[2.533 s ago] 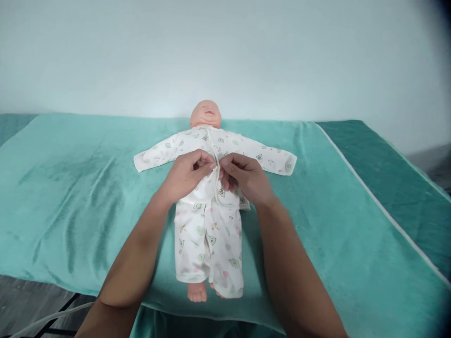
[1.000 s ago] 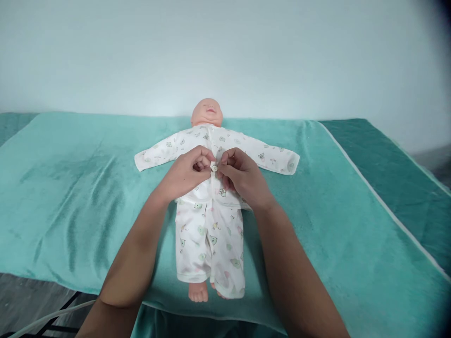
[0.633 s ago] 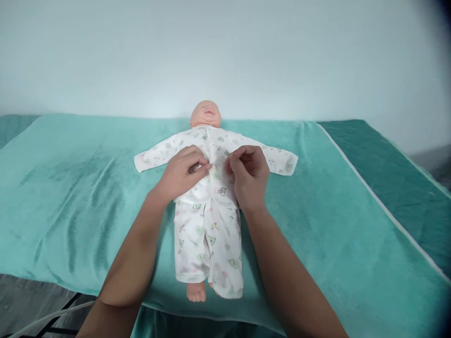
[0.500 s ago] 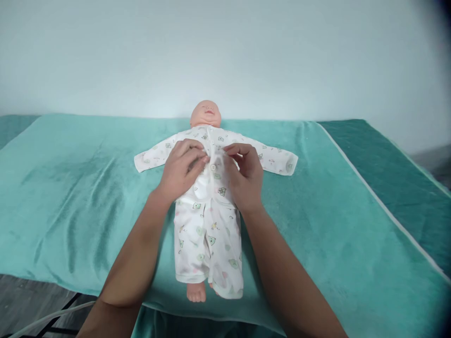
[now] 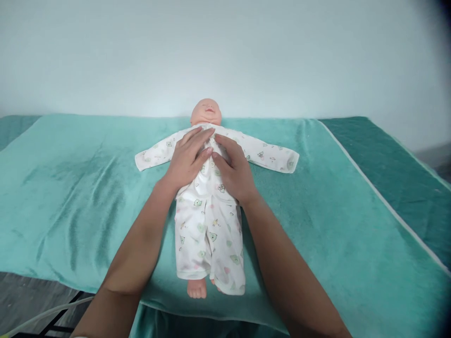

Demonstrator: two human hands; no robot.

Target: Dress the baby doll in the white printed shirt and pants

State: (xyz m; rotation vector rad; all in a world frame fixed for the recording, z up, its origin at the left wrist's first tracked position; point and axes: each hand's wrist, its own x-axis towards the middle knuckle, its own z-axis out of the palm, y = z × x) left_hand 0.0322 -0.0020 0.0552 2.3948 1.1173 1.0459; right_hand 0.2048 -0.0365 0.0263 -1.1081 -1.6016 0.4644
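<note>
A baby doll (image 5: 206, 112) lies on its back, head toward the wall and feet toward me. It wears a white printed long-sleeved top (image 5: 268, 155) with the sleeves spread out to both sides, and matching trousers (image 5: 193, 234). Flat on the left side of the doll's chest rests my left hand (image 5: 190, 155), fingers stretched out. My right hand (image 5: 235, 166) lies on the other side of the chest, also with extended fingers. Both sets of fingertips come close together near the top's front opening. The buttons there are mostly covered by my hands. One bare foot (image 5: 196, 288) shows below the trouser hem.
Under the doll spreads a turquoise plush cloth (image 5: 327, 225), wrinkled at left. Darker green quilted fabric (image 5: 398, 164) shows at the right. Behind stands a pale wall (image 5: 225, 51). At lower left are grey flooring (image 5: 21, 295) and a light cable (image 5: 52, 311).
My bent fingers at the button front have straightened and now lie flat on the chest. Both hands have shifted slightly up toward the collar.
</note>
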